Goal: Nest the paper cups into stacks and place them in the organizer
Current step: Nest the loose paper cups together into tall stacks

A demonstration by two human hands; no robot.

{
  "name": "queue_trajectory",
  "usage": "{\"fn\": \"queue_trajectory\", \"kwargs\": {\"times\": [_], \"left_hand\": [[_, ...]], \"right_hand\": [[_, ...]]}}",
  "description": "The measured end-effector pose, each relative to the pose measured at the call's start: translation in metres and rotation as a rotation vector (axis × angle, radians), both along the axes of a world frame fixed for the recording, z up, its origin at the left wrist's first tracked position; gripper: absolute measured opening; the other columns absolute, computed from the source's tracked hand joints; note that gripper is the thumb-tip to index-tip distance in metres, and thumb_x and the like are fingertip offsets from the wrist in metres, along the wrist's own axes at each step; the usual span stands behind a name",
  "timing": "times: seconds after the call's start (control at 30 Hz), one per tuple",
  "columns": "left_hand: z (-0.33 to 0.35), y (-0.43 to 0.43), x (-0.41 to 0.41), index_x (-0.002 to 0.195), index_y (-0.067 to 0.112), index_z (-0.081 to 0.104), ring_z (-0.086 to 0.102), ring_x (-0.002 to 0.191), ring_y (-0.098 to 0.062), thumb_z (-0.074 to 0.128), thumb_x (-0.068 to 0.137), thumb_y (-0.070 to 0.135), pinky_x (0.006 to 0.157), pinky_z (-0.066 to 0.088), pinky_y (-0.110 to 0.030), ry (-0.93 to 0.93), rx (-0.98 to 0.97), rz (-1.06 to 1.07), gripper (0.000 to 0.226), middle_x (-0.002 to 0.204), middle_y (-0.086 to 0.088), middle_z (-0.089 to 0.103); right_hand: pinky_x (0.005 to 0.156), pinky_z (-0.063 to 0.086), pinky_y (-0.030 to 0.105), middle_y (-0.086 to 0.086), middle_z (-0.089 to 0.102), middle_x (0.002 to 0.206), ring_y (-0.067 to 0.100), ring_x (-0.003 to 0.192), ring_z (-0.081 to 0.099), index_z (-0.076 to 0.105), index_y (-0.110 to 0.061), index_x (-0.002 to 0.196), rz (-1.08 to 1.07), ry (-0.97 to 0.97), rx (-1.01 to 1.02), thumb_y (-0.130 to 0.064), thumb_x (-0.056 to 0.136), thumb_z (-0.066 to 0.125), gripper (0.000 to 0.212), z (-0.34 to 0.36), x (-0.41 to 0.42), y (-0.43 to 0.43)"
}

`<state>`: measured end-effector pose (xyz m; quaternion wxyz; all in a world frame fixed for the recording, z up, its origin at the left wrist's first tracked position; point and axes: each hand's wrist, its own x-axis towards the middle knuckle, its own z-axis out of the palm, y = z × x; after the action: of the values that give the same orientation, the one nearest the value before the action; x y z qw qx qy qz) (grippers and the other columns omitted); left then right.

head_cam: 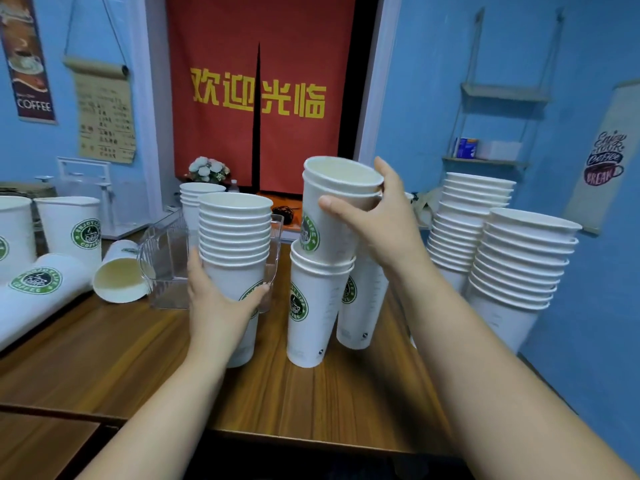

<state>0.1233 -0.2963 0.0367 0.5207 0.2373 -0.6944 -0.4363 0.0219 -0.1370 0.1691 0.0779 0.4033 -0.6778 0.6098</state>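
Paper: our right hand (379, 220) grips 2 nested cups (332, 237), our left hand (221, 301) the tall stack (235, 233) at 9 o'clock; we should seat them squarely.

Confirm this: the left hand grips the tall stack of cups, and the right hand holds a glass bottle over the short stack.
Not quite. The right hand holds nested paper cups, not a glass bottle, over the short stack. The left hand does grip the tall stack. The head view shows it.
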Motion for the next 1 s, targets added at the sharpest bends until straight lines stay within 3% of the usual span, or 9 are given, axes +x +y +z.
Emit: {"fn": "queue_trajectory", "kwargs": {"times": [0.17,0.3,0.4,0.47,0.57,0.7,0.8,1.0], "left_hand": [[-0.006,-0.009,-0.001,0.147,0.024,0.017,0.033,0.137,-0.02,0.086,0.063,0.024,0.111,0.033,-0.048,0.019,-0.015,-0.011,0.109,0.15,-0.001,0.032],[-0.005,-0.005,-0.001,0.144,0.027,0.024,0.037,0.134,-0.018,0.085,0.063,0.023,0.11,0.035,-0.046,0.033,-0.035,-0.006,0.102,0.146,0.002,0.037],[-0.005,-0.003,0.0,0.142,0.028,0.026,0.039,0.132,-0.016,0.085,0.064,0.021,0.109,0.035,-0.043,0.037,-0.049,-0.018,0.098,0.144,0.003,0.039],[-0.005,-0.001,0.001,0.141,0.03,0.027,0.04,0.131,-0.015,0.083,0.06,0.032,0.108,0.037,-0.041,0.047,-0.049,-0.027,0.099,0.143,0.004,0.041],[-0.004,0.001,0.004,0.14,0.035,0.026,0.041,0.131,-0.015,0.075,0.053,0.048,0.106,0.038,-0.043,0.054,-0.02,-0.031,0.101,0.143,0.006,0.04],[-0.007,0.0,0.005,0.142,0.034,0.026,0.041,0.131,-0.015,0.085,0.06,0.032,0.107,0.038,-0.047,0.048,-0.013,-0.028,0.101,0.144,0.005,0.041],[-0.006,0.002,0.006,0.141,0.033,0.027,0.04,0.131,-0.014,0.085,0.064,0.023,0.107,0.038,-0.044,0.047,-0.023,-0.036,0.097,0.143,0.005,0.041],[-0.004,0.003,0.009,0.138,0.038,0.029,0.041,0.128,-0.011,0.086,0.063,0.015,0.103,0.036,-0.033,0.049,-0.063,-0.074,0.097,0.138,0.01,0.043]], "right_hand": [[0.112,0.033,0.036,-0.003,0.033,0.148,0.013,0.133,0.036,0.027,-0.02,0.146,-0.085,0.071,0.144,-0.039,0.069,0.08,0.096,-0.022,-0.005,-0.009],[0.105,0.039,0.031,-0.004,0.045,0.134,0.012,0.123,0.045,0.056,-0.021,0.127,-0.161,0.194,0.146,-0.038,0.072,0.078,0.062,-0.036,-0.007,-0.008],[0.098,0.044,0.032,-0.006,0.055,0.12,0.013,0.114,0.051,0.064,-0.022,0.117,-0.174,0.253,0.249,-0.038,0.08,0.069,0.041,-0.047,-0.009,-0.007],[0.097,0.046,0.032,-0.009,0.051,0.119,0.011,0.113,0.051,0.058,-0.021,0.124,-0.154,0.237,0.194,-0.034,0.08,0.071,0.048,-0.059,-0.009,-0.004],[0.095,0.043,0.021,-0.016,0.043,0.12,-0.001,0.113,0.046,0.042,-0.025,0.133,-0.183,0.101,-0.002,-0.029,0.072,0.079,0.071,-0.084,0.001,0.003],[0.102,0.04,0.027,-0.017,0.04,0.127,0.003,0.12,0.043,0.032,-0.027,0.138,-0.146,-0.166,-0.02,-0.03,0.063,0.084,0.091,-0.119,0.015,-0.003],[0.106,0.038,0.031,-0.013,0.039,0.136,0.007,0.127,0.039,0.027,-0.029,0.141,-0.144,-0.219,0.044,-0.037,0.058,0.086,0.103,-0.133,0.013,-0.018],[0.096,0.048,0.033,-0.008,0.051,0.128,0.011,0.12,0.049,0.033,-0.027,0.136,-0.168,-0.2,0.089,-0.038,0.059,0.084,0.093,-0.135,0.008,-0.032]]}}
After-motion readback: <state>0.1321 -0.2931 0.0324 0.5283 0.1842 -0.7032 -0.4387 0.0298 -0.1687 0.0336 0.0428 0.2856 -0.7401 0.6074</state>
